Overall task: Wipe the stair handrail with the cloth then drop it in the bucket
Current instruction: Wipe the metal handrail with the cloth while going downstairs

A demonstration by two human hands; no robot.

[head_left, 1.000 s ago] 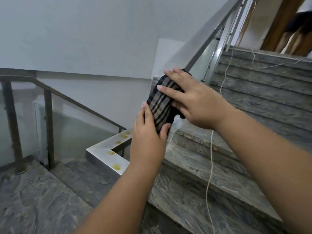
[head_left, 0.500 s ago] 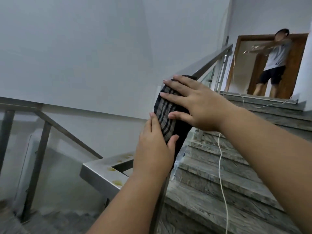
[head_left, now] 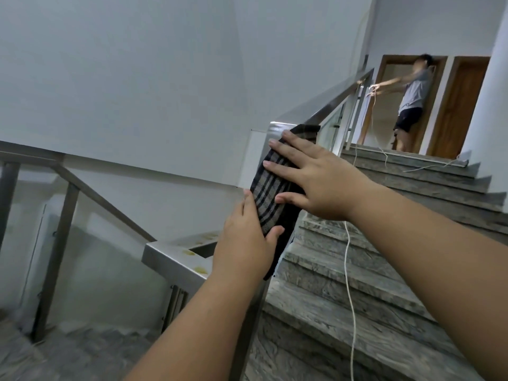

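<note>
The cloth [head_left: 270, 185], limp and light, drapes over the handrail [head_left: 327, 108], left hand [head_left: 244, 243] pinching its lower end, right hand [head_left: 316, 182] spread flat above.

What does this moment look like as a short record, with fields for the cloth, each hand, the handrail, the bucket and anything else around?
cloth: dark plaid cloth, draped over the sloping handrail
left hand: left hand grips the cloth's lower part against the rail, thumb on the stair side
right hand: right hand pressed flat on the cloth higher up, fingers spread
handrail: steel handrail, yellowish spots on its lower corner
bucket: not in view
surroundings: white cord down the stone stairs; another person at the top doorway
</note>
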